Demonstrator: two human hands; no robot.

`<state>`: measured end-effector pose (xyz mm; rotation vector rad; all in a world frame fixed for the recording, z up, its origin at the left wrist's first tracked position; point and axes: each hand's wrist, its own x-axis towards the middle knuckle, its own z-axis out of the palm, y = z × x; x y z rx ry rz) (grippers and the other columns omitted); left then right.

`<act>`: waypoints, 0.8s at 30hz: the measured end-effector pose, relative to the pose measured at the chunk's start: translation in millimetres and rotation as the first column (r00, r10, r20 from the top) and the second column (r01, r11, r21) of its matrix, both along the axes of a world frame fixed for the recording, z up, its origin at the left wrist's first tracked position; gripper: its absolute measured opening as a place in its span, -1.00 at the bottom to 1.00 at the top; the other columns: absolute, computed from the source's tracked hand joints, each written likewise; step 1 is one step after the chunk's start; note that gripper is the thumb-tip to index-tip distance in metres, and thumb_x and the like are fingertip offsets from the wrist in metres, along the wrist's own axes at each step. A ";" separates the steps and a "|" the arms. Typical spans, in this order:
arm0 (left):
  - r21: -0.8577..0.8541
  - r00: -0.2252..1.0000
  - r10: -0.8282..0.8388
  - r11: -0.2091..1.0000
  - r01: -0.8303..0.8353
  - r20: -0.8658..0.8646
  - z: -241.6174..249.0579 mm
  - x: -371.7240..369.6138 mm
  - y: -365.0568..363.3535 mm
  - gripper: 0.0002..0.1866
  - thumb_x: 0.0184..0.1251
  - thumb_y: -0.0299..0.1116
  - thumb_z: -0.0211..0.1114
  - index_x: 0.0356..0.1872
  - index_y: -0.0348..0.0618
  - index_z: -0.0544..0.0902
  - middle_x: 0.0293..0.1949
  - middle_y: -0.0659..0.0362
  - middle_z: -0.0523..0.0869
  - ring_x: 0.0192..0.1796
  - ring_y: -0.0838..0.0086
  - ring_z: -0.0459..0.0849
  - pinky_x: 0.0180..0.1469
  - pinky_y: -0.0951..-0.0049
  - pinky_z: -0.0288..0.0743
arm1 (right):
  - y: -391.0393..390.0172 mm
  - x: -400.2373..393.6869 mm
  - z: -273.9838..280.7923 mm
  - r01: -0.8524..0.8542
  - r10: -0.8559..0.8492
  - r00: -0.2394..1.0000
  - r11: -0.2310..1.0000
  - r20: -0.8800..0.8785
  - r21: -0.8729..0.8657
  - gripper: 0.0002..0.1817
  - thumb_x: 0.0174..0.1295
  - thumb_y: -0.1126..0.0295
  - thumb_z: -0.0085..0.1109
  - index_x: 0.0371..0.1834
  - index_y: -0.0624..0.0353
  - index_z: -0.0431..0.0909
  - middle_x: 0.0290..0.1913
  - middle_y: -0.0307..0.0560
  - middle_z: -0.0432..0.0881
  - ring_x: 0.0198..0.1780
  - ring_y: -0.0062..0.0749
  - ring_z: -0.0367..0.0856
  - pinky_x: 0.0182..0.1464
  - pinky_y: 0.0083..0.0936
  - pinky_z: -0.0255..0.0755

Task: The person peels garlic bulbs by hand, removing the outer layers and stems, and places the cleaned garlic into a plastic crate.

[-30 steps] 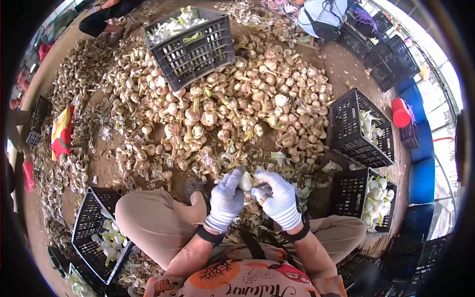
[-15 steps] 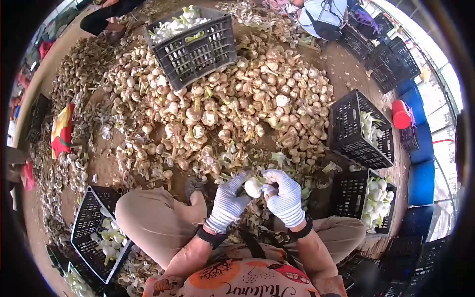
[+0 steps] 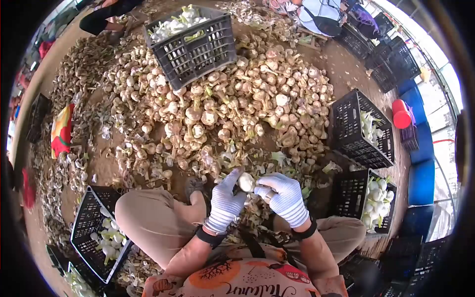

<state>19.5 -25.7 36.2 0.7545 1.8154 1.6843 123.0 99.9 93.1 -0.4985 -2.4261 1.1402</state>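
A pale, peeled garlic bulb [image 3: 246, 182] is between my two gloved hands, above the ground litter of skins and leaves. My left hand [image 3: 226, 200] has its fingers closed on the bulb's left side. My right hand [image 3: 283, 196], in the same striped glove, is closed just right of the bulb, round a small dark-and-metal tool [image 3: 269, 195] that is mostly hidden by the fingers. Beyond both hands spreads a big pile of untrimmed garlic [image 3: 237, 99].
A black crate [image 3: 198, 54] of cleaned garlic rests on the pile. More garlic crates stand at right [image 3: 354, 128], lower right [image 3: 346, 193] and lower left [image 3: 89, 227]. A red-lidded container [image 3: 401, 114] and other people's parts show at the edges.
The bulb has shifted slightly left and up with my left hand. My right hand has turned and drawn a little away from it, showing more of the tool.
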 end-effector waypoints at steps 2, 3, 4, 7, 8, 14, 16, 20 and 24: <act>-0.078 0.933 0.017 0.996 -0.048 -0.361 4.3 0.3 -0.3 -0.41 -0.09 -0.68 0.18 0.13 -0.23 0.49 -0.10 -0.01 0.66 -0.20 0.22 0.70 -0.17 0.39 0.58 | -2.1 -4.2 1.9 -0.001 -0.012 0.993 0.994 0.120 0.105 -0.82 -0.05 0.45 0.37 -0.35 0.22 0.63 -0.37 0.01 0.65 -0.39 -0.16 0.64 -0.34 -0.45 0.50; -0.138 0.899 -0.011 0.989 -0.055 -0.438 7.8 1.0 -0.7 -0.39 -0.10 -0.65 0.18 0.14 -0.19 0.48 -0.09 -0.04 0.64 -0.21 0.15 0.68 -0.19 0.33 0.57 | -2.7 -6.2 3.8 -0.013 -0.002 0.990 0.994 0.138 0.110 -0.84 -0.05 0.44 0.33 -0.37 0.21 0.62 -0.40 0.02 0.63 -0.40 -0.11 0.62 -0.35 -0.40 0.49; -0.197 0.859 -0.042 0.978 -0.069 -0.510 9.3 1.4 -0.9 -0.38 -0.12 -0.63 0.18 0.14 -0.14 0.48 -0.08 -0.06 0.61 -0.23 0.08 0.66 -0.21 0.27 0.57 | -4.0 -7.3 2.9 -0.017 0.001 0.990 0.994 0.139 0.112 -0.84 -0.05 0.44 0.33 -0.37 0.21 0.62 -0.40 0.02 0.63 -0.40 -0.11 0.62 -0.35 -0.40 0.49; -0.157 0.795 -0.043 0.985 -0.066 -0.605 5.3 0.8 -2.4 -0.38 -0.11 -0.62 0.18 0.15 -0.16 0.46 -0.06 -0.04 0.61 -0.27 0.04 0.65 -0.22 0.25 0.57 | -8.4 -6.8 -5.1 -0.016 -0.023 0.984 0.976 0.176 0.219 -0.92 -0.07 0.52 0.21 -0.45 0.19 0.59 -0.48 -0.01 0.59 -0.45 -0.09 0.58 -0.39 -0.34 0.47; -0.153 0.780 -0.050 0.987 -0.058 -0.623 6.1 0.6 -3.1 -0.39 -0.12 -0.63 0.16 0.13 -0.16 0.47 -0.08 -0.04 0.61 -0.26 0.03 0.65 -0.21 0.26 0.58 | -9.7 -7.2 -5.2 -0.018 -0.021 0.984 0.976 0.177 0.218 -0.92 -0.07 0.52 0.21 -0.45 0.19 0.59 -0.48 -0.01 0.59 -0.45 -0.09 0.58 -0.39 -0.34 0.47; 0.084 0.953 -0.007 0.996 -0.019 0.301 -4.4 5.2 -0.9 -0.47 -0.07 -0.66 0.19 0.08 -0.30 0.54 -0.15 0.07 0.69 -0.22 0.34 0.70 -0.13 0.44 0.58 | 3.8 -5.1 -20.4 0.151 -0.168 0.984 0.958 0.050 0.245 -0.88 -0.08 0.60 0.12 -0.44 0.17 0.54 -0.49 0.03 0.56 -0.44 -0.03 0.55 -0.37 -0.31 0.45; 0.128 0.897 -0.032 0.991 -0.028 0.442 16.7 -2.7 -2.9 -0.47 -0.07 -0.66 0.21 0.08 -0.33 0.55 -0.16 0.11 0.69 -0.24 0.48 0.66 -0.19 0.49 0.58 | 21.6 1.4 -35.1 0.205 -0.231 0.972 0.925 0.044 0.321 -0.87 -0.08 0.61 0.10 -0.44 0.18 0.54 -0.48 0.05 0.57 -0.42 -0.03 0.57 -0.34 -0.32 0.46; 0.130 0.625 -0.125 0.991 0.038 0.771 21.8 -12.0 -7.9 -0.41 -0.15 -0.69 0.18 0.09 -0.29 0.53 -0.21 0.07 0.70 -0.28 0.45 0.68 -0.31 0.58 0.55 | 26.6 5.1 -40.6 0.241 -0.237 0.970 0.960 -0.049 0.140 -0.82 -0.02 0.66 0.10 -0.32 0.27 0.57 -0.35 0.04 0.62 -0.37 -0.19 0.61 -0.26 -0.47 0.49; 0.355 0.425 -0.300 0.933 -0.054 0.854 19.7 -11.1 -0.1 -0.33 -0.13 -0.57 0.20 0.20 -0.27 0.39 -0.13 -0.03 0.66 -0.41 0.39 0.66 -0.42 0.54 0.53 | 16.0 0.8 -24.1 0.153 -0.166 0.985 0.961 -0.038 -0.229 -0.74 -0.05 0.66 0.14 -0.25 0.20 0.57 -0.27 0.06 0.62 -0.24 -0.09 0.60 -0.17 -0.38 0.48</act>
